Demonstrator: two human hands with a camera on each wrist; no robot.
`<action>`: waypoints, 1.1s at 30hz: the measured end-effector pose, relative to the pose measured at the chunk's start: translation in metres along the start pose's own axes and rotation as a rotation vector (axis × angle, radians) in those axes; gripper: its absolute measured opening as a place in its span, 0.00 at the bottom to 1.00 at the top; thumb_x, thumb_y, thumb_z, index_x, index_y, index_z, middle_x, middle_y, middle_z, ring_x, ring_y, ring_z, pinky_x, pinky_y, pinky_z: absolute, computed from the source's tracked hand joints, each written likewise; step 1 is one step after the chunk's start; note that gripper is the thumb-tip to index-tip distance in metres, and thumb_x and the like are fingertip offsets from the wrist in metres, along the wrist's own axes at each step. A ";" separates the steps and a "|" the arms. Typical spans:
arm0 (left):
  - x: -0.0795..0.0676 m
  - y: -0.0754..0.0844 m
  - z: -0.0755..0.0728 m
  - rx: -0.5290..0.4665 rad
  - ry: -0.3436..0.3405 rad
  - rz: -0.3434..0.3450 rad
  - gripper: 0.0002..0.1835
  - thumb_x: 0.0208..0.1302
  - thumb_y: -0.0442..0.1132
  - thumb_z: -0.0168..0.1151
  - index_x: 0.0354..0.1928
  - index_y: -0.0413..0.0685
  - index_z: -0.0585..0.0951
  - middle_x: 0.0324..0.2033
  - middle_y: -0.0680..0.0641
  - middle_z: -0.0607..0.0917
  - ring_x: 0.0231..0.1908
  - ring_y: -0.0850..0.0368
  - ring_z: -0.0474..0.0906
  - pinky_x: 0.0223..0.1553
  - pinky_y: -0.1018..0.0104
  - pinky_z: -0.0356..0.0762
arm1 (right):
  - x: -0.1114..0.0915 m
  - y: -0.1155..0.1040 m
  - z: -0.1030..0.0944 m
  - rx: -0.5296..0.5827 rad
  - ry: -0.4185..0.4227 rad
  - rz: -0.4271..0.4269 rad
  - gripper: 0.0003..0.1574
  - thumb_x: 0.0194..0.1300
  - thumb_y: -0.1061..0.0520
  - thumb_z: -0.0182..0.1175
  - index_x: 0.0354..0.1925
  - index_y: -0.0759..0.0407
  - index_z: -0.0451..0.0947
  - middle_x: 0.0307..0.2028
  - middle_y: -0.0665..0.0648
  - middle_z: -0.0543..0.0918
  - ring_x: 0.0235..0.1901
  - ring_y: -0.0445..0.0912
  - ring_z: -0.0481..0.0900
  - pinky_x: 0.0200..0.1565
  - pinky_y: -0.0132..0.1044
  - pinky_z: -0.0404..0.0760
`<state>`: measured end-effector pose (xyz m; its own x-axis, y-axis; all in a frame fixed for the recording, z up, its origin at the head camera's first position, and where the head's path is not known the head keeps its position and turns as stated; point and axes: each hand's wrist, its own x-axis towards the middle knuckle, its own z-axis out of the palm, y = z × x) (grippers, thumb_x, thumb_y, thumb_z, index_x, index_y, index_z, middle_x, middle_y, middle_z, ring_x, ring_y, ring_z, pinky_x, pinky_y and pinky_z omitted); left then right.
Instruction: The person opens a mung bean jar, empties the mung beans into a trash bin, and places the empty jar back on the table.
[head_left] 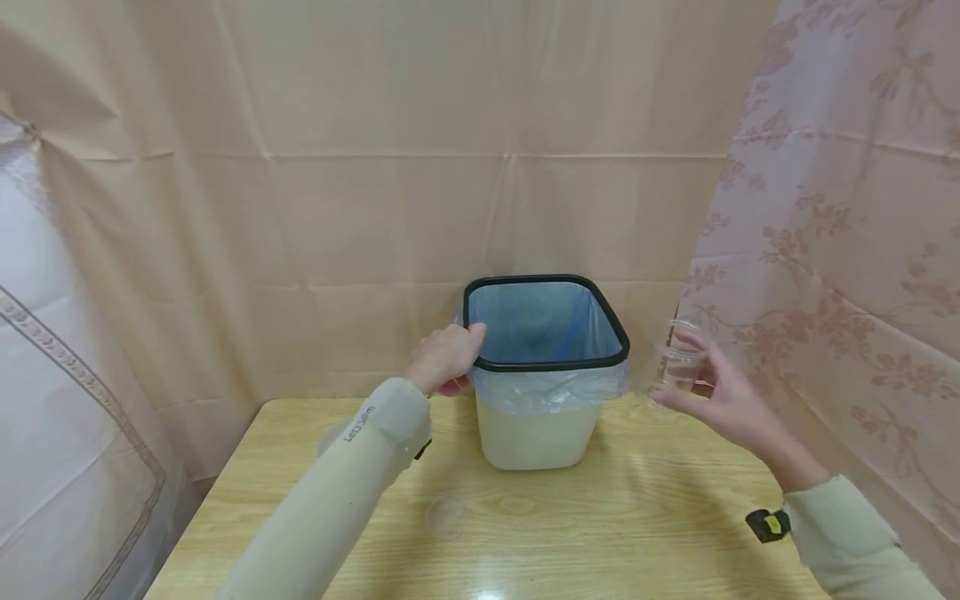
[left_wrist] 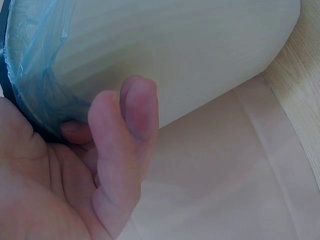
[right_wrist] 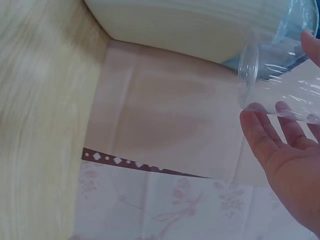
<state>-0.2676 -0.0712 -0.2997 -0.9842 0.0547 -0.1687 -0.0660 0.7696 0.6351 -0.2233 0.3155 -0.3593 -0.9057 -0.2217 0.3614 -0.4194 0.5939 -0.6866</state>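
Observation:
A cream trash bin [head_left: 536, 437] with a black rim [head_left: 555, 365] and a translucent bluish liner bag [head_left: 547, 392] stands on the table. At its left side my left hand [head_left: 446, 354] grips the rim, thumb over the top edge and fingers below. Two of those fingers [left_wrist: 115, 145] stick out beside the bin wall in the left wrist view. To the right of the bin, my right hand [head_left: 723, 396] holds a clear plastic cup [right_wrist: 282, 75] between thumb and fingers. The cup's flared end is toward the tabletop side in the right wrist view.
A thin clear disc [head_left: 447, 517] lies on the wooden table [head_left: 637, 517] in front of the bin. Something pale and rounded [head_left: 330, 435] is partly hidden behind the left sleeve. Beige cloth [head_left: 375, 208] hangs at the back, flowered cloth [head_left: 847, 275] at the right.

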 end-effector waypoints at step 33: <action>0.001 -0.001 0.001 -0.030 -0.012 -0.014 0.32 0.73 0.60 0.33 0.33 0.42 0.78 0.29 0.39 0.85 0.23 0.47 0.81 0.27 0.57 0.84 | -0.009 0.055 0.022 0.016 0.068 0.203 0.60 0.64 0.51 0.72 0.77 0.66 0.45 0.71 0.74 0.57 0.59 0.69 0.70 0.43 0.26 0.78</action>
<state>-0.2689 -0.0716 -0.3011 -0.9810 0.0518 -0.1872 -0.0853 0.7507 0.6551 -0.2393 0.3331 -0.4146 -0.9657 -0.0458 0.2558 -0.2301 0.6083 -0.7597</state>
